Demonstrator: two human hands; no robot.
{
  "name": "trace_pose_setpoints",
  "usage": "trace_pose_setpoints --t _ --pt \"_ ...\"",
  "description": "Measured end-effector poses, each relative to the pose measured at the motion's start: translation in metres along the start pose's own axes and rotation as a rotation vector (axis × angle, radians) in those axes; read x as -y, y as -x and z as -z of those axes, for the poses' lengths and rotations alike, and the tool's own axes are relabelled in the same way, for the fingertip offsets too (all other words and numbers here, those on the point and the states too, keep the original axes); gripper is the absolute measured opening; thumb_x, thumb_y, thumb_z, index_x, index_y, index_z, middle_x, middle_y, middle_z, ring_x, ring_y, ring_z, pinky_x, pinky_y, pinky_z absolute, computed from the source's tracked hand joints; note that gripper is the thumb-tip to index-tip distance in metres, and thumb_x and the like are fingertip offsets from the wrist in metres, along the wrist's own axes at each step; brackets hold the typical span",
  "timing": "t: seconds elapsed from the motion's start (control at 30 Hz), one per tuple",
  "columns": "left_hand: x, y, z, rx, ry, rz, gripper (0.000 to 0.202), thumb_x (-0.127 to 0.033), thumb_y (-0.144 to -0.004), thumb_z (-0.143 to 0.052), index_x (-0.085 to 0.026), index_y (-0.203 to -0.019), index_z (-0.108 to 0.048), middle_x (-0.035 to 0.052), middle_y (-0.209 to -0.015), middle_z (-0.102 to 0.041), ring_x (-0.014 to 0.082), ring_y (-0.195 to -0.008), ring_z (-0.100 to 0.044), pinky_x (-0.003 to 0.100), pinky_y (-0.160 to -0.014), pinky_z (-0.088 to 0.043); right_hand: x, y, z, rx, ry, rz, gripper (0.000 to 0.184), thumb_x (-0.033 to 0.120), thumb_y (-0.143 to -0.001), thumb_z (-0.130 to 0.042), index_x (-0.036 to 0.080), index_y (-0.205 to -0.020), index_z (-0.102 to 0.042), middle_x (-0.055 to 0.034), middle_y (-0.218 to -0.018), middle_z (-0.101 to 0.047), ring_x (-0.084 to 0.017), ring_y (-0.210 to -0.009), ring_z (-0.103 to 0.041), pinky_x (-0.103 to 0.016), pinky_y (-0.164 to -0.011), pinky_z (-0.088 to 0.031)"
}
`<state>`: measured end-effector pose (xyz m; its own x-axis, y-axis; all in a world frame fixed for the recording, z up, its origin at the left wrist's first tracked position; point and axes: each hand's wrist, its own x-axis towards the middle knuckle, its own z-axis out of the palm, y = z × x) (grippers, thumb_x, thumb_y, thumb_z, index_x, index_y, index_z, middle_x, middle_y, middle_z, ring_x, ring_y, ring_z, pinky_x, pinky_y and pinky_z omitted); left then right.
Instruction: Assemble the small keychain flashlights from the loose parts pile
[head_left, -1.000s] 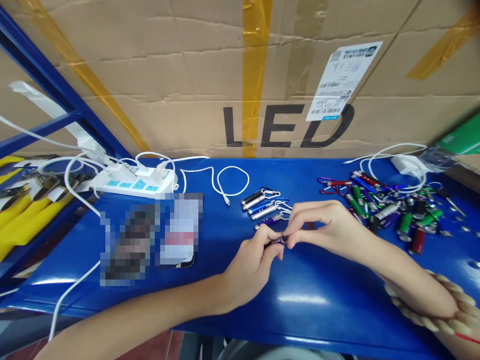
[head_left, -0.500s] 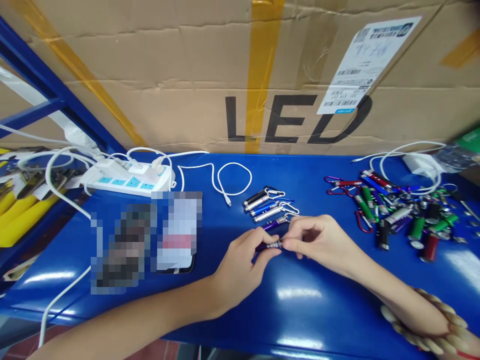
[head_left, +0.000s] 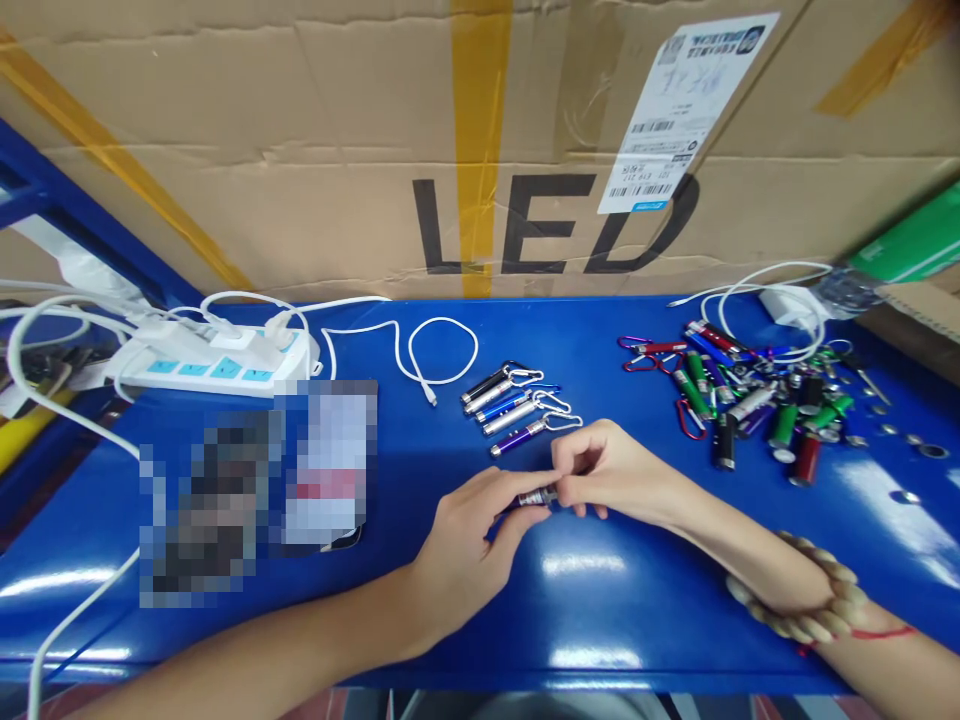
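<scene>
Head camera, forward-down view, close over blue table (head_left: 637, 620).

The glossy blue metal bench (head_left: 600, 620) bears a white plastic power strip (head_left: 217, 362) far left, a row of small metal keychain torches (head_left: 510, 410) in the middle, and a heap of coloured torch parts (head_left: 757, 405) far right.

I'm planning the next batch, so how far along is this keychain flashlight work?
Looks done: about five keychain flashlights lie in a neat row mid-table. In hand: the left hand and right hand both pinch one small flashlight between them, low over the blue table. Left: a much larger pile of mixed-colour flashlights and loose parts lies at the right, so most of the work probably remains.
</scene>
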<state>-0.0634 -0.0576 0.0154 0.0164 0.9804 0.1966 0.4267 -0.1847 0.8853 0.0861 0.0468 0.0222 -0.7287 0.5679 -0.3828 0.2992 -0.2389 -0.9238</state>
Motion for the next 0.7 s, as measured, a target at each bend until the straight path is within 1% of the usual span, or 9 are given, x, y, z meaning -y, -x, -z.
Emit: trace_pose_setpoints --t 0.17,0.3,0.37,0.43,0.5,0.53,0.6,0.63,0.7 --pt "0.004 0.001 -0.001 0.022 -0.004 0.069 0.019 -0.013 -0.085 -0.052 -0.020 -0.096 -0.066 0.0011 -0.091 -0.072 0.0146 -0.079 -0.065 0.023 -0.075 -0.051 -0.002 0.001 -0.005 -0.045 -0.002 -0.089 0.027 0.030 -0.053 -0.078 0.013 -0.051 -0.057 0.0048 -0.041 -0.051 -0.004 -0.035 -0.044 -0.012 -0.028 -0.032" --pt "0.003 -0.002 0.000 0.041 0.025 0.122 0.016 -0.013 -0.086 -0.051 -0.019 -0.092 -0.065 0.0001 -0.087 -0.070 0.0133 -0.076 -0.063 0.022 -0.075 -0.048 -0.003 0.002 -0.006 -0.098 0.093 -0.049 0.030 0.036 -0.055 -0.077 0.013 -0.053 -0.058 0.0037 -0.042 -0.051 -0.005 -0.036 -0.044 -0.014 -0.029 -0.032" --pt "0.001 -0.005 0.001 0.039 0.046 0.148 0.017 -0.013 -0.087 -0.049 -0.019 -0.091 -0.064 -0.0003 -0.085 -0.069 0.0128 -0.075 -0.062 0.022 -0.074 -0.046 -0.003 0.003 -0.006 -0.182 0.201 0.097 0.031 0.040 -0.061 -0.075 0.014 -0.053 -0.059 0.0022 -0.044 -0.052 -0.006 -0.038 -0.045 -0.016 -0.033 -0.035" --pt "-0.001 -0.008 0.001 0.037 0.059 0.173 0.018 -0.014 -0.089 -0.046 -0.019 -0.090 -0.063 -0.0006 -0.082 -0.067 0.0126 -0.073 -0.061 0.021 -0.073 -0.045 -0.003 0.004 -0.004 -0.302 0.349 0.323 0.031 0.041 -0.065 -0.073 0.015 -0.054 -0.061 0.0003 -0.049 -0.056 -0.007 -0.042 -0.048 -0.018 -0.038 -0.039" --pt "-0.002 -0.010 0.002 0.040 0.065 0.187 0.019 -0.015 -0.090 -0.043 -0.018 -0.088 -0.061 -0.0012 -0.078 -0.064 0.0122 -0.072 -0.059 0.021 -0.072 -0.043 -0.003 0.006 -0.002 -0.393 0.492 0.558 0.023 0.038 -0.067 -0.074 0.017 -0.063 -0.066 -0.0014 -0.060 -0.061 -0.008 -0.047 -0.051 -0.019 -0.042 -0.044" --pt "-0.002 -0.011 0.002 0.043 0.068 0.191 0.020 -0.015 -0.090 -0.042 -0.018 -0.085 -0.060 -0.0016 -0.076 -0.063 0.0119 -0.071 -0.058 0.021 -0.071 -0.042 -0.003 0.007 0.000 -0.401 0.560 0.664 0.019 0.035 -0.068 -0.073 0.017 -0.070 -0.068 -0.0022 -0.065 -0.063 -0.009 -0.050 -0.054 -0.019 -0.044 -0.046" --pt "-0.002 -0.012 0.004 0.051 0.072 0.193 0.022 -0.016 -0.091 -0.039 -0.017 -0.079 -0.058 -0.0023 -0.071 -0.059 0.0113 -0.067 -0.055 0.020 -0.068 -0.040 -0.004 0.008 0.005 -0.362 0.700 0.850 0.013 0.028 -0.074 -0.070 0.019 -0.084 -0.070 -0.0035 -0.077 -0.066 -0.010 -0.058 -0.059 -0.019 -0.050 -0.049" --pt "-0.001 -0.012 0.006 0.053 0.074 0.192 0.024 -0.016 -0.092 -0.039 -0.017 -0.076 -0.057 -0.0026 -0.069 -0.057 0.0109 -0.065 -0.053 0.020 -0.066 -0.040 -0.004 0.009 0.008 -0.331 0.773 0.923 0.012 0.024 -0.077 -0.067 0.020 -0.088 -0.070 -0.0037 -0.081 -0.067 -0.010 -0.063 -0.062 -0.018 -0.052 -0.049" --pt "-0.001 -0.013 0.008 0.058 0.078 0.187 0.026 -0.017 -0.092 -0.038 -0.017 -0.071 -0.053 -0.0030 -0.066 -0.054 0.0105 -0.062 -0.050 0.020 -0.064 -0.038 -0.005 0.010 0.012 -0.284 0.900 1.004 0.013 0.020 -0.082 -0.061 0.022 -0.091 -0.070 -0.0034 -0.086 -0.067 -0.009 -0.069 -0.064 -0.017 -0.055 -0.048"
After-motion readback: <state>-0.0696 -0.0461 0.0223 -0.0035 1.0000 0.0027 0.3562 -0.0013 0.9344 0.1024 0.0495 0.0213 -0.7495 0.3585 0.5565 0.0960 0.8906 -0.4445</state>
